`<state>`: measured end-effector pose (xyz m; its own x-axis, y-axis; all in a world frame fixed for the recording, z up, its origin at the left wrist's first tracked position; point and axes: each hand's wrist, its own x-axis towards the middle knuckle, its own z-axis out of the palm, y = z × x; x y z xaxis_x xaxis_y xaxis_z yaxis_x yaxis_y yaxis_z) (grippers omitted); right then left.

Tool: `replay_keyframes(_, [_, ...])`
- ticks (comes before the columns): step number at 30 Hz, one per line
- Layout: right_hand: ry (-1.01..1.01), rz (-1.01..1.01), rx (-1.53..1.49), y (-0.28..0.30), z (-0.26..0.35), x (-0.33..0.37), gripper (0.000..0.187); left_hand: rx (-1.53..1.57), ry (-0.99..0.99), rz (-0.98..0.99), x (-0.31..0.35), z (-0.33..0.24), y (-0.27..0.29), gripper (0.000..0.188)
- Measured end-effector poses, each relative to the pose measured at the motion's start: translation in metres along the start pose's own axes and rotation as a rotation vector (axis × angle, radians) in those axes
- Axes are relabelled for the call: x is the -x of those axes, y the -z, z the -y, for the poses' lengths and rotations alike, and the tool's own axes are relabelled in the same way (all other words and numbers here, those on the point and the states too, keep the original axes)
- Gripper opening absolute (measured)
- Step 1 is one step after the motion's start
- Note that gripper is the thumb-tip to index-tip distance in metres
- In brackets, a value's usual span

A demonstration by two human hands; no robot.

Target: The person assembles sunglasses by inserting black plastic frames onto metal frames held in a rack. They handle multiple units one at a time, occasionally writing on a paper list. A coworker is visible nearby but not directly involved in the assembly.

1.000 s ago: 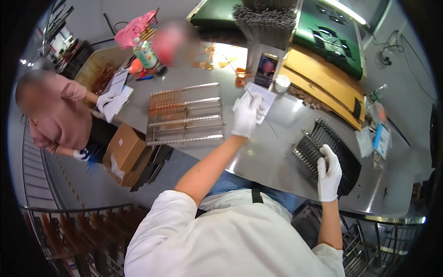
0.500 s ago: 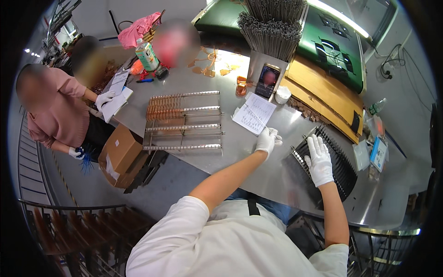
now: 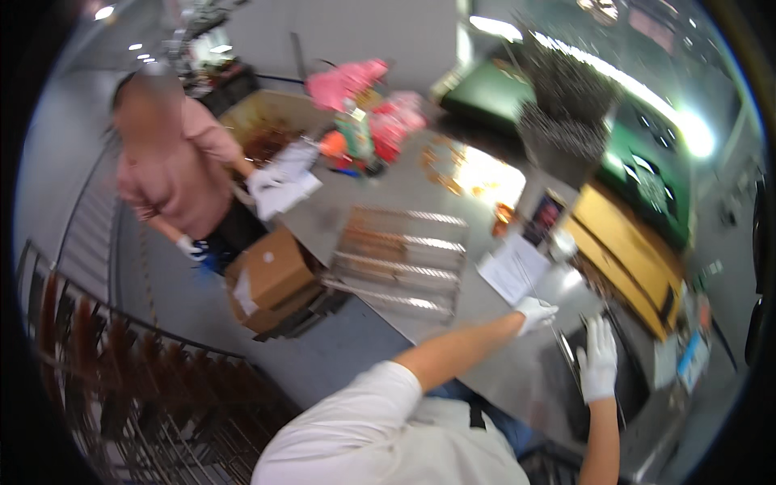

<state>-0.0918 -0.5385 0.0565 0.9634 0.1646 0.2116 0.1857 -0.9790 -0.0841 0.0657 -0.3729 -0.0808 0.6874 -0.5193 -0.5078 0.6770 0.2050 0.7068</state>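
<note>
My left hand (image 3: 535, 315), in a white glove, is closed around a thin metal wire (image 3: 525, 277) that reaches over the written sheet (image 3: 505, 279). My right hand (image 3: 598, 356), gloved in white too, is open, with its fingers stretched out together. It lies over the left part of a dark rack (image 3: 627, 368) of closely set black pieces; blur hides whether it presses on them. Left of my hands, a metal rack with several ridged bars (image 3: 432, 242) stands on the steel table, with copper-coloured pieces along its far left part.
A phone (image 3: 546, 217) leans against a box with a dense bundle of wires (image 3: 566, 121). Yellow-brown boards (image 3: 626, 255) lie at the right. A person in a pink top (image 3: 182, 162) holds papers (image 3: 283, 186) at the left, beside an open carton (image 3: 271, 279).
The view has swung to the left and blurred, so everything sits further right and lower. Both hands keep about the same places relative to the sheet and the dark rack.
</note>
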Motion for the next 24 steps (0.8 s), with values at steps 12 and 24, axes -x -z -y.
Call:
replay_keyframes(12, [0.178,-0.168,0.340,0.079,0.001,0.035,0.059,0.206,-0.096,-0.095,-0.041,0.005,0.033,0.025])
replay_keyframes(24, [0.059,0.192,0.211,0.053,-0.062,0.107,0.078,-0.881,-0.426,-0.135,0.018,-0.004,0.019,0.028])
